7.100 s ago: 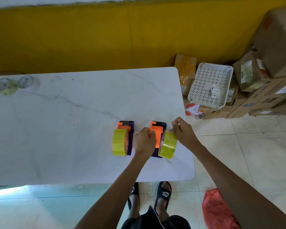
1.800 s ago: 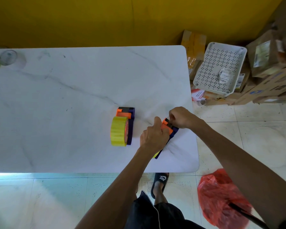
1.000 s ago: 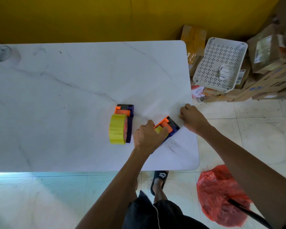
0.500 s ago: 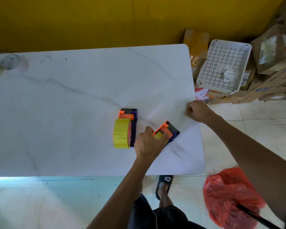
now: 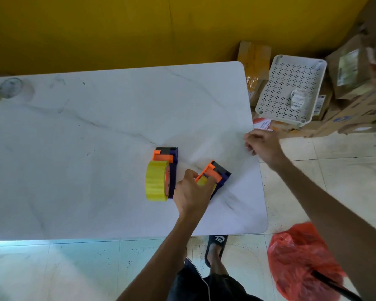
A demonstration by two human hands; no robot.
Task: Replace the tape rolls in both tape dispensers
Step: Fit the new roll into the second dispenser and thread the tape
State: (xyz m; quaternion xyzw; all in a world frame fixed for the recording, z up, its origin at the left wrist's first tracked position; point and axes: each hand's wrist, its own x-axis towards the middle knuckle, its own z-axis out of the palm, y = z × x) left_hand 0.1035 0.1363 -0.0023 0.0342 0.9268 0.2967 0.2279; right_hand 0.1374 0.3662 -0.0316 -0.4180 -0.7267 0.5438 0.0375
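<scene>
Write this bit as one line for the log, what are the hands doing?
left hand: gripping right tape dispenser, turned askew | right hand: closed at table edge, tape strand not discernible | left tape dispenser: yellow roll mounted, untouched

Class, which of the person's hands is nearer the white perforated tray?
Right. The right hand hangs at the table's edge below the white perforated tray; the left hand grips the angled tape dispenser.

Worktop bare across left and middle; clear jars only at far-left corner. Two dispensers close together near right front; narrow gap between filled by left hand.
</scene>
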